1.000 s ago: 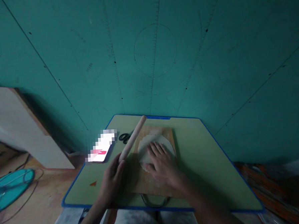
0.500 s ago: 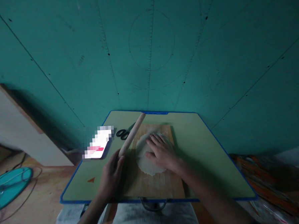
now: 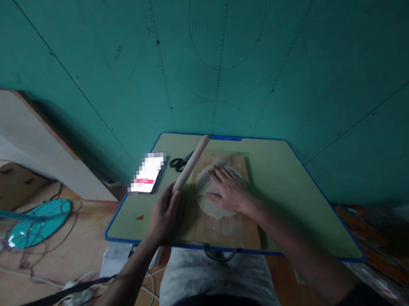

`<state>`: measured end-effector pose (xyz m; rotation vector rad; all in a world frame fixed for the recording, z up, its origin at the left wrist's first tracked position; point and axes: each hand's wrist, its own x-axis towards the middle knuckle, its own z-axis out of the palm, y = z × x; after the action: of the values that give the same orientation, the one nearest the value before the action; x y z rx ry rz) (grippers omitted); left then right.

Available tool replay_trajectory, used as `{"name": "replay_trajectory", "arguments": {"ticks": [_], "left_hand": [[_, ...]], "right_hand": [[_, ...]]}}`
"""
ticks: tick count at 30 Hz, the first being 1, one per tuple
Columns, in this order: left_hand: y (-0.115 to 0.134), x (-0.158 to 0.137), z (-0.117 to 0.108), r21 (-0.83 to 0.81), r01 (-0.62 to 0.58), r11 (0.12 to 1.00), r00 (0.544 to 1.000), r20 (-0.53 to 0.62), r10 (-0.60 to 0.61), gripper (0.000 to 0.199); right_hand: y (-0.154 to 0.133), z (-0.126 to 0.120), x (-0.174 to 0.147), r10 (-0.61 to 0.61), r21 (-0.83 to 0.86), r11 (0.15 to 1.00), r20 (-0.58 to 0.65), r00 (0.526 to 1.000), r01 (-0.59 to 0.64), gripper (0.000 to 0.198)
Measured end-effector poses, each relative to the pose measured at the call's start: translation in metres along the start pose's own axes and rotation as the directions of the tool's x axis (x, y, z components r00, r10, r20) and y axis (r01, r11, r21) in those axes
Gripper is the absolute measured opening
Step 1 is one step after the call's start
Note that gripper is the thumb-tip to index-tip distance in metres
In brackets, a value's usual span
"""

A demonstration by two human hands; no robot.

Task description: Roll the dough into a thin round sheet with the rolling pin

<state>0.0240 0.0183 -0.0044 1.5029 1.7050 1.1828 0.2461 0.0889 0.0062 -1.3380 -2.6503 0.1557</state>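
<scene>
A wooden rolling pin [image 3: 191, 165] slants up and away from my left hand [image 3: 164, 214], whose fingers are wrapped round its near end. Flattened into a rough-edged round, a sheet of pale dough [image 3: 206, 194] lies on the wooden board [image 3: 226, 236]. My right hand [image 3: 228, 188] rests palm down on the dough's right half, fingers stretched out and a little apart, hiding that part of it. Behind the rolling pin lie black-handled scissors [image 3: 179, 163], their blades partly covered by it.
The small table [image 3: 281, 181] has a blue rim and stands against a green wall [image 3: 186, 58]. A lit phone [image 3: 147, 174] and a small orange triangle [image 3: 140, 217] are on its left side. Cables and a turquoise round base [image 3: 40, 223] lie on the floor at left.
The view has tilted down and shifted left, so the table sits higher and further right in the picture. Both hands keep nearly the same places on the rolling pin and the dough.
</scene>
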Motion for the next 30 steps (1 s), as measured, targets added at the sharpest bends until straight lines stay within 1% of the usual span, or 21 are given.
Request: {"name": "replay_trajectory", "arguments": {"ticks": [2, 5, 7, 12, 21, 25, 30], "left_hand": [[-0.001, 0.000, 0.000, -0.013, -0.012, 1.000, 1.000, -0.007, 0.012, 0.060], [-0.002, 0.001, -0.001, -0.021, -0.027, 0.999, 1.000, -0.010, 0.027, 0.058], [-0.002, 0.001, -0.002, -0.020, -0.028, 0.999, 1.000, -0.008, 0.028, 0.058], [-0.001, 0.001, -0.003, -0.018, -0.016, 1.000, 1.000, 0.010, 0.016, 0.061], [0.000, 0.001, -0.003, 0.004, -0.007, 1.000, 0.999, -0.034, 0.007, 0.059], [-0.001, 0.001, -0.001, -0.022, -0.026, 0.999, 0.999, -0.029, 0.026, 0.059], [-0.003, 0.001, -0.001, -0.027, -0.025, 0.999, 0.999, -0.034, 0.024, 0.057]], "right_hand": [[0.000, 0.000, 0.000, -0.010, -0.006, 1.000, 0.015, 1.000, 0.011, 0.074], [-0.001, 0.000, 0.000, -0.060, -0.012, 0.998, 0.041, 0.997, 0.061, 0.073], [-0.002, 0.000, 0.000, -0.081, -0.011, 0.997, 0.039, 0.996, 0.082, 0.074], [-0.004, 0.000, -0.001, -0.076, 0.000, 0.997, 0.030, 0.997, 0.076, 0.075], [-0.011, -0.007, -0.009, -0.028, -0.008, 1.000, 0.044, 0.999, 0.028, 0.076], [-0.014, -0.006, -0.015, -0.017, -0.003, 1.000, 0.050, 0.999, 0.018, 0.078], [-0.013, -0.003, -0.023, -0.042, 0.002, 0.999, 0.042, 0.998, 0.042, 0.079]]}}
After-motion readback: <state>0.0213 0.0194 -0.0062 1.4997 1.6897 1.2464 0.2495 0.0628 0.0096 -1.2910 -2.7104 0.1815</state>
